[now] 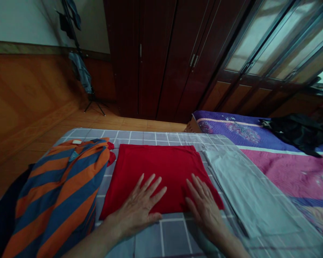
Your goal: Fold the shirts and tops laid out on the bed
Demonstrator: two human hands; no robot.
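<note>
A red folded garment (156, 165), roughly rectangular, lies flat on the grey checked cloth (172, 236). My left hand (141, 202) rests over its near left part, fingers spread. Over the near right part is my right hand (203, 202), its fingers stretched out and a little apart. Neither hand grips anything. To the left lies a loose shirt with orange and blue stripes (67, 186), a bit of red cloth showing beside its far right edge. Pale folded cloth (247, 190) lies flat to the right, over something darker along its left edge.
Past the far edge stand a dark wooden wardrobe (161, 64) and a coat rack (76, 43) with clothes on it. At right, a purple and pink bedspread (274, 161) carries a black garment (298, 132). Dark cloth (5, 222) sits at the lower left.
</note>
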